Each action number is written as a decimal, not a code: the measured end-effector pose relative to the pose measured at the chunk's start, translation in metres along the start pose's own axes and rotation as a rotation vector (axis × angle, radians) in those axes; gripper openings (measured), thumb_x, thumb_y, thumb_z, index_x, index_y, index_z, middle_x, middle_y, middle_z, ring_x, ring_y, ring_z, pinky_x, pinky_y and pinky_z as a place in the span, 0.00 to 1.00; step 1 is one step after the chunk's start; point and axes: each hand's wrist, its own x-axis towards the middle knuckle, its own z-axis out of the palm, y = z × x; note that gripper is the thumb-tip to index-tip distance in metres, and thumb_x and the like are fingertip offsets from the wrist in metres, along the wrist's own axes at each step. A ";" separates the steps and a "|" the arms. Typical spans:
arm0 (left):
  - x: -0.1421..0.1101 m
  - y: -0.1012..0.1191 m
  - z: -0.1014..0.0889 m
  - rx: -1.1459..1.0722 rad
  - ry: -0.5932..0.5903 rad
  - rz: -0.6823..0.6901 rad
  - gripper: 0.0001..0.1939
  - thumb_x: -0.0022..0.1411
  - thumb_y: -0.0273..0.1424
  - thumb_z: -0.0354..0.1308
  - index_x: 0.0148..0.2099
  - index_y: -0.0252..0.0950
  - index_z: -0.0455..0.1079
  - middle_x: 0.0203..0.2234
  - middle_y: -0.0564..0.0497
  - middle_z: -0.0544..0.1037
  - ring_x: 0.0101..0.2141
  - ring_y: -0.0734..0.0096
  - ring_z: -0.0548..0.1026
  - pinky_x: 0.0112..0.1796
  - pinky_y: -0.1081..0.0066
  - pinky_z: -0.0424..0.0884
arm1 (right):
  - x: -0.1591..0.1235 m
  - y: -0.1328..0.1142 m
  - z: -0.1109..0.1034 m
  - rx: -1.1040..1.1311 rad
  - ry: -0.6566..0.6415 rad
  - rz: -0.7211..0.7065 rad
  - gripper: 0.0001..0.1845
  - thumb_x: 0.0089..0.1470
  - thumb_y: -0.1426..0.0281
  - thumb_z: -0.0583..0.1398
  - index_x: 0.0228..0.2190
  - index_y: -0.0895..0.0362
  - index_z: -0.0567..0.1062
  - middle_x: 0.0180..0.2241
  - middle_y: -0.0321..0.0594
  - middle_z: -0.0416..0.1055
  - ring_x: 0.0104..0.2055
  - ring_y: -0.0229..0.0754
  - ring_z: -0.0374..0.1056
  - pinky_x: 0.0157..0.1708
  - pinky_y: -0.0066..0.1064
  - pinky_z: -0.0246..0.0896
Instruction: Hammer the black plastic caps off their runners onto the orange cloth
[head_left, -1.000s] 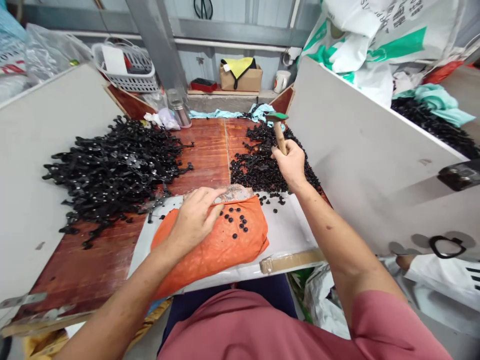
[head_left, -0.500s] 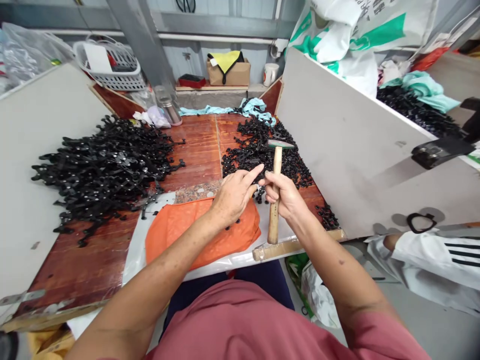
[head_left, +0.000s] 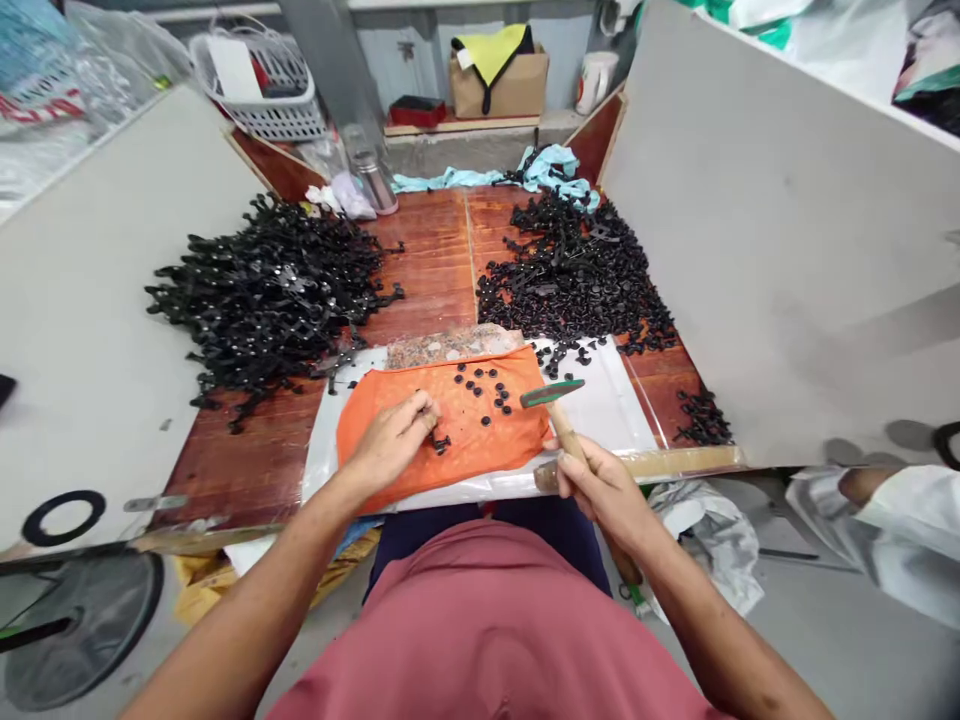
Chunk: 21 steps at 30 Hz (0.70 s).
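My right hand grips the wooden handle of a small hammer whose green head hovers over the right edge of an orange cloth. My left hand rests on that cloth, its fingers pinched on a small black part. Several small black round parts lie scattered on the cloth just beyond my fingers. The cloth lies on a white sheet at the near edge of a red-brown wooden table.
A big heap of black bracket-like parts lies on the left, a heap of smaller black parts on the right. Grey boards wall both sides. A metal flask, basket and cardboard box stand behind. Another person's white sleeve shows at right.
My right hand pulled back from the right heap to the table's near edge with the hammer. My left hand returned to the orange cloth and pinched a part. The camera tilted down.
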 end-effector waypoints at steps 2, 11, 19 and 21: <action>0.002 0.000 0.003 0.018 -0.003 0.008 0.11 0.65 0.37 0.47 0.42 0.39 0.68 0.37 0.50 0.80 0.40 0.61 0.76 0.44 0.64 0.68 | -0.002 0.008 0.007 -0.027 -0.013 -0.026 0.24 0.62 0.49 0.61 0.46 0.57 0.74 0.22 0.28 0.64 0.16 0.30 0.48 0.14 0.26 0.39; 0.018 -0.004 -0.009 0.064 -0.243 0.241 0.15 0.62 0.27 0.50 0.47 0.38 0.74 0.35 0.50 0.78 0.35 0.67 0.74 0.40 0.68 0.68 | 0.000 0.017 0.018 -0.055 0.026 -0.042 0.23 0.64 0.50 0.59 0.48 0.56 0.73 0.23 0.28 0.62 0.17 0.32 0.49 0.15 0.26 0.40; 0.006 -0.004 0.004 0.268 -0.131 0.373 0.09 0.69 0.34 0.57 0.43 0.42 0.80 0.40 0.48 0.68 0.43 0.62 0.68 0.46 0.64 0.65 | -0.005 0.026 0.014 -0.147 0.048 -0.058 0.22 0.67 0.53 0.57 0.51 0.56 0.73 0.24 0.28 0.62 0.19 0.33 0.50 0.18 0.28 0.44; -0.001 -0.001 0.003 0.186 -0.078 0.298 0.11 0.71 0.34 0.54 0.46 0.41 0.78 0.41 0.48 0.67 0.42 0.64 0.69 0.45 0.65 0.66 | -0.007 0.029 0.012 -0.211 0.053 -0.074 0.20 0.67 0.55 0.57 0.50 0.56 0.74 0.24 0.28 0.62 0.21 0.34 0.52 0.21 0.28 0.47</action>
